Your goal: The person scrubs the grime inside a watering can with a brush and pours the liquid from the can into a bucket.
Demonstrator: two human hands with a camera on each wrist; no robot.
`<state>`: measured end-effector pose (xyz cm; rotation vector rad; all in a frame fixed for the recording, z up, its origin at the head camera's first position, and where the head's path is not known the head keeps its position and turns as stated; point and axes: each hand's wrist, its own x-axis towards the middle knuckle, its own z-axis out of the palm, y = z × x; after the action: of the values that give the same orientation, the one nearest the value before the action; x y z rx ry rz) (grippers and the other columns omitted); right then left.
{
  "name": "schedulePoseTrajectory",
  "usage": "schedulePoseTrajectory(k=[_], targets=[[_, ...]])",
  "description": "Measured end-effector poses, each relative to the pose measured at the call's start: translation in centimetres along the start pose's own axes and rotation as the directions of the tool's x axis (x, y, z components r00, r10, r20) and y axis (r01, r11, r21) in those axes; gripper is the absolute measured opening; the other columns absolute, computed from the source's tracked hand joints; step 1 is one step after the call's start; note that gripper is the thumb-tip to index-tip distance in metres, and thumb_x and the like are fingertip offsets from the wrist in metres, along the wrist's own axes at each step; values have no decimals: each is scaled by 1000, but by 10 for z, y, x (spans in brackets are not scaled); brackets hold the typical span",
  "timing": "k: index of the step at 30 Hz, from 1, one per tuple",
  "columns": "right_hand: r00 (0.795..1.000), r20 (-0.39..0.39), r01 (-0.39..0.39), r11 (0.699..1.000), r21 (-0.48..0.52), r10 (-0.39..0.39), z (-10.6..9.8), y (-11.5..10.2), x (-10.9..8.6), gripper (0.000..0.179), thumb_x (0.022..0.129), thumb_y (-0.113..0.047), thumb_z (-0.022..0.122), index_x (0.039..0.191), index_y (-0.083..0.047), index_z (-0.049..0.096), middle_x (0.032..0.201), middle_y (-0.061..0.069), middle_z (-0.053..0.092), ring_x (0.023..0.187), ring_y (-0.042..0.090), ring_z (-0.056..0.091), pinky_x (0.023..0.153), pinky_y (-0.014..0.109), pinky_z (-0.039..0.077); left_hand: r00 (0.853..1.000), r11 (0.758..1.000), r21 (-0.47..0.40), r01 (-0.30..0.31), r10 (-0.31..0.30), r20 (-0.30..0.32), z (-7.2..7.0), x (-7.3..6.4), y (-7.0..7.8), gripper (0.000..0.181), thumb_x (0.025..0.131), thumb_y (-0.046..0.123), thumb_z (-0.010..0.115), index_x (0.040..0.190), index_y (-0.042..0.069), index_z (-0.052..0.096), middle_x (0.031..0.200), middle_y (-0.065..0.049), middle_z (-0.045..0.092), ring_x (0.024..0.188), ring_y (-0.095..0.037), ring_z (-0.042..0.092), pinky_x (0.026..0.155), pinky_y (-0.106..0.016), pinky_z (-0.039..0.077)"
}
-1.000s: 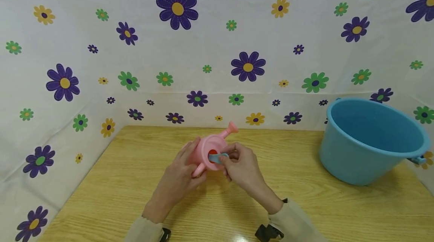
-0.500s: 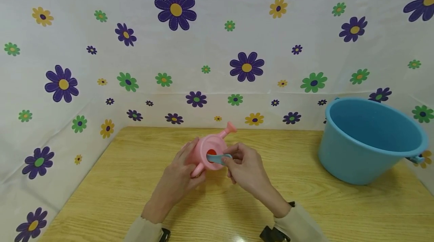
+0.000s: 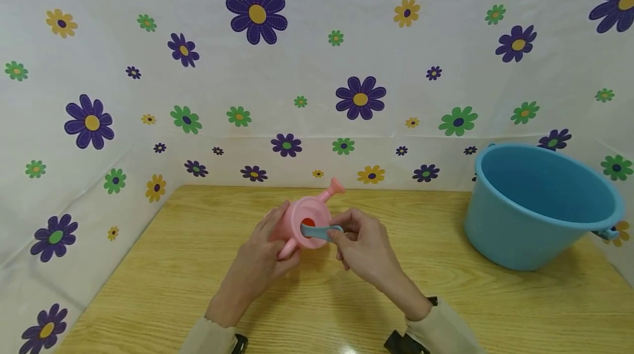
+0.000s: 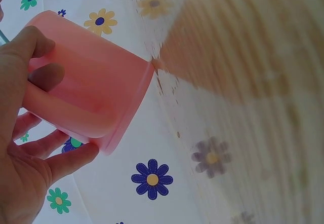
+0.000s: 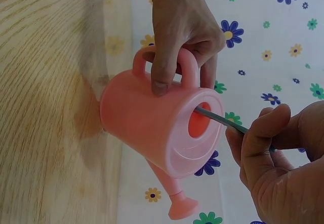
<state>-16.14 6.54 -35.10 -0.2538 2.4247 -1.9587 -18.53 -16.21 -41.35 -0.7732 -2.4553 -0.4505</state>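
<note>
My left hand (image 3: 260,257) grips a small pink toy watering can (image 3: 292,227) by its handle, with fingers spread along its body. The can is tilted, its round top opening turned toward me; in the left wrist view (image 4: 91,77) one edge of its base meets the table. My right hand (image 3: 366,246) pinches a flat, light-blue stick-like piece, perhaps a handle (image 3: 319,232), between thumb and fingers. In the right wrist view that blue piece (image 5: 220,118) enters the opening, where its far end is hidden. Something red-orange shows inside the opening.
A large light-blue bucket (image 3: 525,233) stands on the wooden table (image 3: 173,277) at the right. A white cloth with printed flowers (image 3: 317,67) hangs behind the table and along its left side. The can's spout (image 3: 335,186) points away to the back right.
My right hand has drawn slightly to the right, and more of the light-blue piece shows outside the opening. The left hand and the watering can have barely moved.
</note>
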Motion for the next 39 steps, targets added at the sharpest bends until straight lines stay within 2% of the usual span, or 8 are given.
schedulePoseTrajectory(k=[7, 13, 19, 30, 39], targets=[[1000, 6, 18, 1000, -12, -18, 3, 0, 0, 12, 96, -2, 66, 108, -3, 66, 76, 9, 65, 46, 13, 50, 41, 20, 41, 1000, 1000, 2, 4, -4, 3, 0, 0, 0, 26, 80, 18, 85, 63, 12, 67, 156, -19, 48, 138, -44, 53, 96, -44, 57], [999, 16, 30, 999, -33, -30, 6, 1, 2, 10, 97, -3, 66, 107, -4, 66, 78, 9, 66, 46, 13, 50, 41, 19, 38, 1000, 1000, 5, -18, 18, -20, 1, 0, 0, 29, 80, 17, 85, 60, 12, 64, 154, -20, 50, 137, -44, 54, 95, -44, 58], [998, 41, 58, 996, -69, -55, 10, 3, 6, 10, 97, -4, 66, 107, -4, 66, 77, 8, 65, 45, 11, 49, 40, 18, 36, 999, 999, 19, -40, 40, -27, 1, 0, 0, 28, 79, 17, 85, 61, 13, 65, 154, -21, 50, 136, -44, 55, 102, -46, 53], [988, 78, 142, 980, -141, -132, 14, 14, 15, 8, 95, 1, 66, 101, -3, 65, 81, 15, 69, 50, 13, 53, 40, 21, 43, 999, 999, 30, -45, 46, -14, 1, 1, 1, 28, 80, 16, 84, 60, 13, 64, 153, -21, 51, 136, -44, 55, 102, -45, 53], [988, 78, 141, 979, -150, -131, 15, 19, 18, 7, 95, 0, 66, 101, -4, 65, 81, 12, 70, 51, 13, 55, 42, 22, 44, 999, 999, 14, -38, 38, -17, 0, 1, 1, 26, 79, 15, 84, 60, 12, 65, 153, -21, 50, 136, -45, 54, 97, -44, 57]])
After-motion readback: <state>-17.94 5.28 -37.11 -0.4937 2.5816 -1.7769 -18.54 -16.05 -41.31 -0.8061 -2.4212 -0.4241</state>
